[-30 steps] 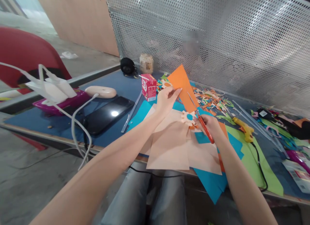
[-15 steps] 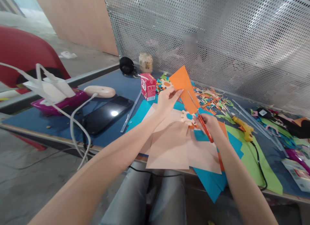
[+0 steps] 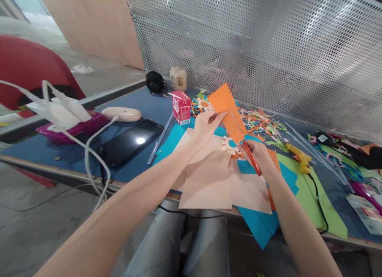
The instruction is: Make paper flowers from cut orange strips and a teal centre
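Lying nearest are pale paper sheets (image 3: 205,185); above them the right hand (image 3: 259,151) has its fingers around red-handled scissors (image 3: 252,158), near a scalloped cream cutout (image 3: 226,147) that looks done; beyond, the left hand (image 3: 205,126) pinches the orange paper (image 3: 225,102), which the scissors meet, its cutting apparently unfinished; behind it, multicoloured paper scraps (image 3: 259,122) lie heaped

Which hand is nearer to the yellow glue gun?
Right: the right hand is left of the glue gun; the left hand, holding the orange paper, is farther left.
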`<state>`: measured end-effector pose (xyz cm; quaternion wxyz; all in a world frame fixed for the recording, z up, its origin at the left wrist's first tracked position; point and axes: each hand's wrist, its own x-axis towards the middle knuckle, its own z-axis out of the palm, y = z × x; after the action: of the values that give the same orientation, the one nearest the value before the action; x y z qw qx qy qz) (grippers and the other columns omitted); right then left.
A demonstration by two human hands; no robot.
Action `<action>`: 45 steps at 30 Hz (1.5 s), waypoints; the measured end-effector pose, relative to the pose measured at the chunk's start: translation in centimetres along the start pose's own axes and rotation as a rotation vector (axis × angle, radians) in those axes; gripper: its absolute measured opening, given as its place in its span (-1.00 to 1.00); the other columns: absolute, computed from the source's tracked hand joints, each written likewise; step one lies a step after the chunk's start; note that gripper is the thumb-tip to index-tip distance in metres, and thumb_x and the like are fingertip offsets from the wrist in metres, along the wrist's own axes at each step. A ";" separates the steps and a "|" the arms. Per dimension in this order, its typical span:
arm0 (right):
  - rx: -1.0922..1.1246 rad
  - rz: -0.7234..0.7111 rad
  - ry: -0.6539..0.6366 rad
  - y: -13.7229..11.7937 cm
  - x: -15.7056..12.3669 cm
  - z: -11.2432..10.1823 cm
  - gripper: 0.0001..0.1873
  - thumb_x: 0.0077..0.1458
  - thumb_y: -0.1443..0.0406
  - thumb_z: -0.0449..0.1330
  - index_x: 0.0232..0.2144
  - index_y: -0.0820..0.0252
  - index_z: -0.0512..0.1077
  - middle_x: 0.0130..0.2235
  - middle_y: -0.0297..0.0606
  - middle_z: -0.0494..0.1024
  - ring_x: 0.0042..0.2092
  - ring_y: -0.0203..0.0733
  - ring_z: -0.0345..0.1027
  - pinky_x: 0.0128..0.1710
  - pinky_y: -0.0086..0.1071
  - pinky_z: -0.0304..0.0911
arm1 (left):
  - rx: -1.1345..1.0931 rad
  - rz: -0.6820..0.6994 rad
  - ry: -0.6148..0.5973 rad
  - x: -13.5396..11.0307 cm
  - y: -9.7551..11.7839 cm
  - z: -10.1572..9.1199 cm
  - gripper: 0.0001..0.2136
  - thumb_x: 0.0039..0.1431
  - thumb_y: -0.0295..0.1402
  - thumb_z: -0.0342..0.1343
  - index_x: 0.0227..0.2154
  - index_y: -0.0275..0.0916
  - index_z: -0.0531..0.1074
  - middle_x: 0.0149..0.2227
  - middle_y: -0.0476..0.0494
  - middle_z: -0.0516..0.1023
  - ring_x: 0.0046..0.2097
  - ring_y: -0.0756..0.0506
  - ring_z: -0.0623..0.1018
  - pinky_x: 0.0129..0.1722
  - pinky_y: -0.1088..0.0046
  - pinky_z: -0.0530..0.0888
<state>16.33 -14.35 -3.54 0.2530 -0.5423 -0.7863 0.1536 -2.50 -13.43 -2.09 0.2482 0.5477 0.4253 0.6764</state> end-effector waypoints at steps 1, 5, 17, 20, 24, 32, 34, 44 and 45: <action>0.023 0.006 -0.005 0.0 0.0 0.1 -0.55 -0.10 -0.09 0.00 -0.66 0.15 0.16 -0.64 -0.39 0.21 -0.57 -0.35 0.06 -0.56 -0.43 -0.02 | -0.010 -0.006 -0.001 0.0 0.0 0.0 -0.76 0.03 -0.33 0.08 -0.67 -0.26 0.27 -0.65 0.03 0.33 -0.57 0.08 0.36 -0.56 0.58 0.29; 0.062 0.003 0.001 0.1 0.0 0.1 -0.60 -0.12 -0.04 0.02 -0.64 0.15 0.18 -0.61 -0.37 0.26 -0.55 -0.34 0.10 -0.52 -0.43 0.02 | -0.017 -0.025 -0.023 -0.3 0.5 0.2 -0.76 0.03 -0.36 0.08 -0.69 -0.26 0.25 -0.68 0.05 0.31 -0.59 0.09 0.33 -0.58 0.58 0.26; 0.113 0.009 0.011 0.6 0.1 0.2 -0.66 -0.16 0.01 0.07 -0.60 0.16 0.27 -0.59 -0.35 0.34 -0.49 -0.25 0.23 -0.48 -0.39 0.10 | -0.066 -0.057 -0.078 -0.3 -0.2 0.5 -0.74 0.02 -0.32 0.08 -0.69 -0.27 0.24 -0.68 0.05 0.27 -0.61 0.10 0.26 -0.59 0.56 0.21; 0.105 -0.008 0.016 0.6 0.2 0.1 -0.69 -0.18 0.04 0.09 -0.62 0.16 0.27 -0.61 -0.38 0.31 -0.49 -0.27 0.21 -0.47 -0.40 0.12 | -0.091 -0.060 -0.095 -0.5 -0.2 0.6 -0.76 0.00 -0.30 0.09 -0.67 -0.28 0.27 -0.67 0.05 0.26 -0.60 0.10 0.25 -0.60 0.57 0.21; 0.045 0.009 0.027 0.4 0.3 -0.1 -0.72 -0.19 0.08 0.08 -0.66 0.17 0.28 -0.63 -0.36 0.32 -0.54 -0.29 0.18 -0.53 -0.42 0.06 | -0.134 -0.066 -0.088 -0.5 -0.2 0.8 -0.74 -0.02 -0.27 0.10 -0.69 -0.28 0.25 -0.66 0.05 0.25 -0.60 0.11 0.23 -0.60 0.57 0.22; 0.047 0.004 0.011 0.4 0.0 -0.3 -0.83 -0.22 0.19 0.07 -0.59 0.18 0.33 -0.58 -0.33 0.41 -0.52 -0.26 0.25 -0.55 -0.44 0.05 | -0.223 -0.045 -0.027 0.0 -0.3 0.6 -0.78 0.01 -0.22 0.10 -0.57 -0.27 0.31 -0.61 0.04 0.30 -0.59 0.10 0.29 -0.60 0.58 0.26; 0.044 0.024 0.011 0.4 0.1 -0.2 -0.85 -0.25 0.21 0.08 -0.61 0.18 0.32 -0.56 -0.32 0.43 -0.51 -0.24 0.27 -0.53 -0.43 0.07 | -0.219 -0.041 -0.020 0.0 -0.3 0.4 -0.83 0.02 -0.27 0.08 -0.54 -0.27 0.33 -0.61 0.04 0.31 -0.59 0.10 0.29 -0.59 0.58 0.26; 0.032 0.047 -0.015 0.6 0.3 -0.3 -0.81 -0.28 0.19 0.13 -0.64 0.13 0.19 -0.59 -0.38 0.34 -0.53 -0.28 0.18 -0.58 -0.44 0.01 | -0.120 -0.069 -0.042 -0.4 0.8 0.3 -0.79 0.01 -0.39 0.09 -0.67 -0.26 0.26 -0.63 0.03 0.33 -0.57 0.08 0.32 -0.58 0.55 0.27; 0.034 0.053 -0.022 0.4 0.3 -0.4 -0.81 -0.28 0.19 0.13 -0.65 0.13 0.18 -0.60 -0.39 0.32 -0.53 -0.29 0.17 -0.59 -0.44 -0.01 | -0.116 -0.064 -0.042 -0.4 0.7 0.3 -0.79 0.02 -0.38 0.09 -0.67 -0.26 0.27 -0.63 0.03 0.32 -0.57 0.08 0.32 -0.57 0.54 0.27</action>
<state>16.77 -13.92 -3.38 0.2496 -0.5567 -0.7717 0.1797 -2.02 -14.01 -1.66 0.3101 0.5326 0.3972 0.6799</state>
